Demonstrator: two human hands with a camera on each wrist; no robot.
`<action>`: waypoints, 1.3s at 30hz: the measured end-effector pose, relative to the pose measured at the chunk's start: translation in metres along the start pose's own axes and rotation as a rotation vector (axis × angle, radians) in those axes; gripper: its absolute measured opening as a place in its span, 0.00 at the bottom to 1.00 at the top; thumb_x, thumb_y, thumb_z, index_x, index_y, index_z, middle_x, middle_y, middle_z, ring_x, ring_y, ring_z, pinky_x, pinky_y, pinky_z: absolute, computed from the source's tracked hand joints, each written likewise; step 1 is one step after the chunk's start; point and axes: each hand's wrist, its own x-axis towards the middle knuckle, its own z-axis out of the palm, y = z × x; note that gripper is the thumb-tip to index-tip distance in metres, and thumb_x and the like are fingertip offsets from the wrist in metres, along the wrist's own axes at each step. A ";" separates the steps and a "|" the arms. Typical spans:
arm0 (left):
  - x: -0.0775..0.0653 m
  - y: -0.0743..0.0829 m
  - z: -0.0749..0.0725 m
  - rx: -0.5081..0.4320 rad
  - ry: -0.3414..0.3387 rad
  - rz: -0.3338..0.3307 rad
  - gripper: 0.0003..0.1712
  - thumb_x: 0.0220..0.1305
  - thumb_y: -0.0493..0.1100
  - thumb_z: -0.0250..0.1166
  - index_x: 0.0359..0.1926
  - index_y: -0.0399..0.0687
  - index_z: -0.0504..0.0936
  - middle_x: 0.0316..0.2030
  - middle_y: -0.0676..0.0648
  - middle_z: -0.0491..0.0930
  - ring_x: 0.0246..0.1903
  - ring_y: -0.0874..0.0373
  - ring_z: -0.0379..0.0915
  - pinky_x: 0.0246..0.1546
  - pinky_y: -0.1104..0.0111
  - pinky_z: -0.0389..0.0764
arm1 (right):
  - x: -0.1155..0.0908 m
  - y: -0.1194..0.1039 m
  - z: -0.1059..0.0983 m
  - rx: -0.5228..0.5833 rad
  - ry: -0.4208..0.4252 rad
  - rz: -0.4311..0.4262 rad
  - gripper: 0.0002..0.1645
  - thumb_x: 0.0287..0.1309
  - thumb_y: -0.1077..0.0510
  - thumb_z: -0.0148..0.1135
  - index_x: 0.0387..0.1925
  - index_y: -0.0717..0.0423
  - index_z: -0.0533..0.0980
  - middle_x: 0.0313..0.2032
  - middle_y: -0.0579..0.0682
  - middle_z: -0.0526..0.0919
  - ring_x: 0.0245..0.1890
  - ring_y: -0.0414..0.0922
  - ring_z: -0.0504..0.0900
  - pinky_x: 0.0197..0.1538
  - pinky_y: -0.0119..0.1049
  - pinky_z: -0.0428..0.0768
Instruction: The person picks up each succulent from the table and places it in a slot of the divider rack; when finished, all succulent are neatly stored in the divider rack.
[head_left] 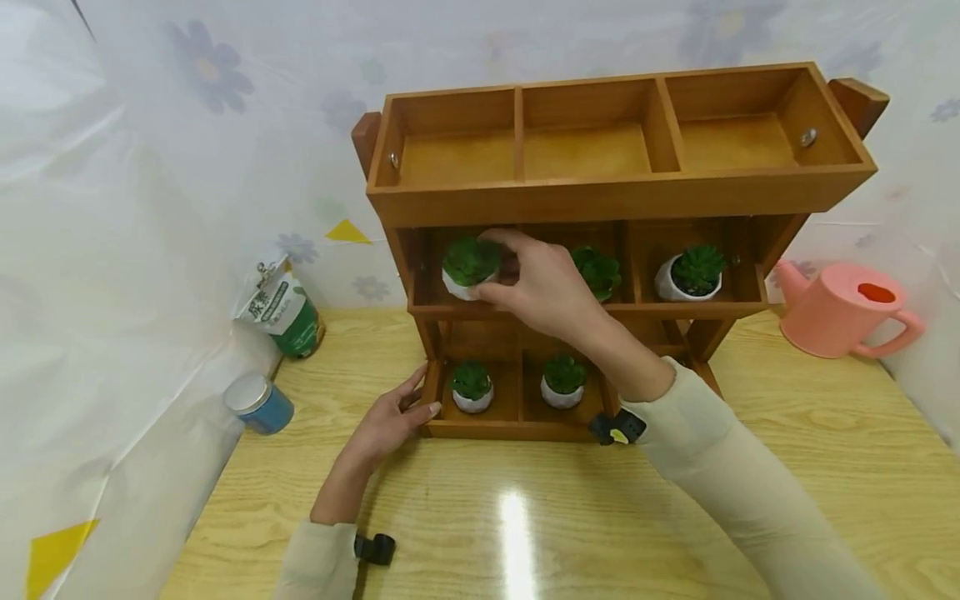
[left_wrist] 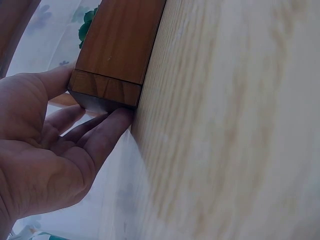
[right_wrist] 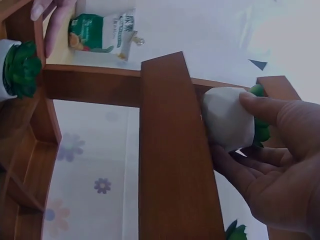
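My right hand (head_left: 551, 287) holds a potted succulent (head_left: 471, 260) by its white faceted pot, at the left compartment of the wooden shelf's (head_left: 622, 196) middle tier. In the right wrist view, thumb and fingers grip the white pot (right_wrist: 227, 119) from either side, just above the tier's front board (right_wrist: 175, 150). My left hand (head_left: 387, 425) grips the lower left corner of the shelf. The left wrist view shows its thumb on one face of the wooden corner (left_wrist: 107, 90) and its fingers round the end.
Other potted succulents stand in the middle tier (head_left: 693, 273) and the bottom tier (head_left: 562, 381). A pink watering can (head_left: 840, 308) is on the right. A green and white pouch (head_left: 288, 312) and a blue jar (head_left: 260, 403) stand left on the wood-grain table (head_left: 442, 508).
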 end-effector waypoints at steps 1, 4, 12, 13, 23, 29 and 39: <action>0.000 0.000 0.000 -0.001 -0.001 0.002 0.41 0.72 0.50 0.64 0.79 0.74 0.53 0.79 0.40 0.54 0.78 0.41 0.49 0.71 0.46 0.67 | 0.003 0.000 0.002 -0.030 -0.002 -0.006 0.40 0.57 0.45 0.75 0.68 0.48 0.72 0.46 0.48 0.87 0.41 0.43 0.87 0.46 0.43 0.84; 0.000 0.000 0.000 -0.002 -0.002 0.003 0.41 0.73 0.51 0.64 0.79 0.74 0.53 0.79 0.40 0.54 0.78 0.42 0.49 0.71 0.46 0.67 | 0.010 -0.002 0.007 -0.118 -0.012 -0.032 0.39 0.58 0.44 0.74 0.68 0.50 0.72 0.39 0.48 0.86 0.33 0.44 0.83 0.40 0.41 0.80; -0.001 0.001 0.000 0.001 0.004 0.000 0.41 0.73 0.51 0.64 0.79 0.74 0.53 0.79 0.41 0.54 0.78 0.42 0.50 0.71 0.45 0.67 | 0.014 -0.006 0.014 -0.204 -0.045 -0.053 0.36 0.60 0.46 0.73 0.66 0.54 0.73 0.53 0.51 0.84 0.46 0.49 0.85 0.50 0.47 0.83; -0.001 0.001 0.000 0.002 0.004 -0.001 0.41 0.73 0.50 0.64 0.79 0.74 0.53 0.79 0.41 0.54 0.78 0.42 0.50 0.71 0.45 0.67 | 0.014 -0.006 0.014 -0.211 -0.049 -0.054 0.36 0.59 0.46 0.74 0.65 0.54 0.73 0.55 0.52 0.84 0.49 0.50 0.85 0.52 0.48 0.83; 0.001 0.000 0.000 0.005 0.001 0.000 0.41 0.73 0.51 0.64 0.79 0.74 0.53 0.79 0.41 0.54 0.78 0.42 0.50 0.71 0.45 0.67 | 0.015 -0.011 0.017 -0.278 -0.074 -0.084 0.34 0.60 0.48 0.73 0.63 0.57 0.73 0.50 0.53 0.85 0.45 0.49 0.85 0.48 0.47 0.84; 0.001 0.000 -0.001 0.005 0.002 0.001 0.41 0.72 0.51 0.64 0.78 0.75 0.54 0.79 0.41 0.54 0.78 0.42 0.49 0.71 0.45 0.67 | 0.013 -0.013 0.019 -0.331 -0.090 -0.072 0.35 0.64 0.48 0.70 0.66 0.59 0.70 0.52 0.55 0.84 0.47 0.51 0.85 0.50 0.48 0.84; 0.001 0.000 0.000 0.003 0.000 -0.006 0.41 0.73 0.51 0.64 0.79 0.75 0.53 0.79 0.41 0.54 0.78 0.42 0.49 0.71 0.45 0.67 | 0.011 -0.014 0.019 -0.385 -0.108 -0.046 0.36 0.67 0.49 0.67 0.69 0.61 0.68 0.59 0.60 0.81 0.55 0.56 0.83 0.55 0.51 0.83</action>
